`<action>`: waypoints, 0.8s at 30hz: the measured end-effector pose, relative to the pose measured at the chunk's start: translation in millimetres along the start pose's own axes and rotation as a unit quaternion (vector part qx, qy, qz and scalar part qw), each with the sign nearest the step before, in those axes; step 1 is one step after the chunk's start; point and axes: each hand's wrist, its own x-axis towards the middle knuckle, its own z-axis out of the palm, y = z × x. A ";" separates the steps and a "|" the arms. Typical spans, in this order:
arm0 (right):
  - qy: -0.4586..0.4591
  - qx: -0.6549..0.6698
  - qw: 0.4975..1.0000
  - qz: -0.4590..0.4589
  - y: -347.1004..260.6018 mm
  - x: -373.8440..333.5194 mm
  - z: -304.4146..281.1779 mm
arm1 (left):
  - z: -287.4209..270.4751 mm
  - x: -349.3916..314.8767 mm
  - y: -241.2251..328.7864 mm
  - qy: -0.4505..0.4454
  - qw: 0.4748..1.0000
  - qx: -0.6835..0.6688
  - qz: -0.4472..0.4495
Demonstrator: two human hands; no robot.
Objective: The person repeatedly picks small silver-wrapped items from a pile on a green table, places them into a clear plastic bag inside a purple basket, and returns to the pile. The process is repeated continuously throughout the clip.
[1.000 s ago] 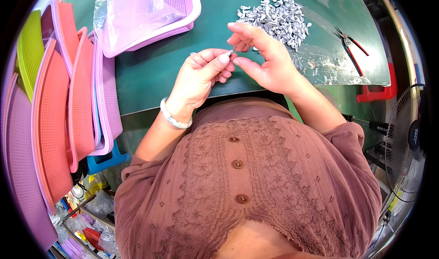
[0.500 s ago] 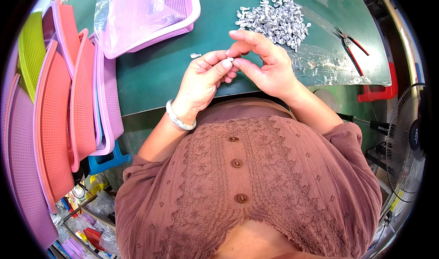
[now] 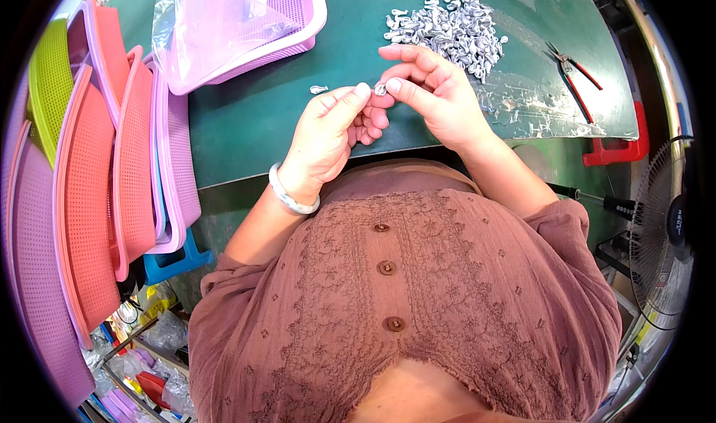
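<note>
Centre of frame: left hand (image 3: pixel 328 136) and right hand (image 3: pixel 432 95) pinch one small silver piece (image 3: pixel 380 89) together between fingertips. One loose piece (image 3: pixel 318 89) lies on the green table (image 3: pixel 253 117); a heap (image 3: pixel 447 24) (too many to count) upper centre; one purple basket (image 3: pixel 298 13) upper left; one pair of pliers (image 3: pixel 570 69) upper right

surface: green table (image 3: pixel 283 117)
top left: purple basket (image 3: pixel 298 13) holding clear plastic bag (image 3: pixel 209 27)
top centre: pile of small silver parts (image 3: pixel 447 24)
near it: one loose silver part (image 3: pixel 318 89)
right: pliers (image 3: pixel 570 69), clear sheet (image 3: pixel 537 106)
</note>
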 end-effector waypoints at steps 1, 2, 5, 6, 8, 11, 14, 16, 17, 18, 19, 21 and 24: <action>0.003 0.024 0.999 0.024 0.2 0.6 -0.6 | 0.9 -0.3 0.8 0.002 1.000 0.000 -0.003; 0.003 0.037 0.999 0.036 0.3 0.8 -1.0 | 1.7 -0.6 1.8 0.000 1.000 -0.002 -0.005; 0.002 0.062 0.996 0.059 1.3 1.0 -1.8 | 2.8 -1.0 3.1 -0.002 1.000 -0.006 -0.012; 0.000 0.061 0.996 0.057 1.9 0.9 -2.1 | 2.8 -0.9 3.1 -0.001 1.000 -0.006 -0.014; -0.001 0.062 0.996 0.058 2.6 0.7 -2.0 | 2.7 -0.8 2.8 0.002 1.000 -0.007 -0.019; 0.000 0.073 0.995 0.066 3.4 0.5 -2.1 | 4.0 -0.8 2.3 0.009 1.000 -0.009 -0.024; -0.004 0.088 0.994 0.071 5.0 0.2 -2.9 | 6.3 -1.3 2.7 0.020 1.000 0.006 -0.015; -0.009 0.088 0.993 0.075 5.8 -0.5 -4.2 | 4.4 -1.0 1.6 0.021 0.999 0.034 0.002; -0.010 0.054 0.996 0.064 5.0 -0.9 -3.6 | 4.1 -0.9 2.6 0.032 0.999 0.039 0.000; -0.012 0.021 0.998 0.052 3.7 -1.7 -2.1 | 3.9 -0.8 4.1 0.043 0.998 0.044 -0.001; -0.013 -0.012 0.999 0.041 2.9 -2.5 -0.8 | 3.9 -0.8 4.6 0.054 0.997 0.048 -0.002; -0.025 -0.047 0.998 0.019 2.6 -3.8 0.0 | 5.5 0.2 2.3 0.042 0.997 0.060 0.006; -0.019 -0.079 0.997 -0.001 0.0 -3.6 -1.3 | 3.7 1.4 -1.3 0.024 0.999 0.032 0.009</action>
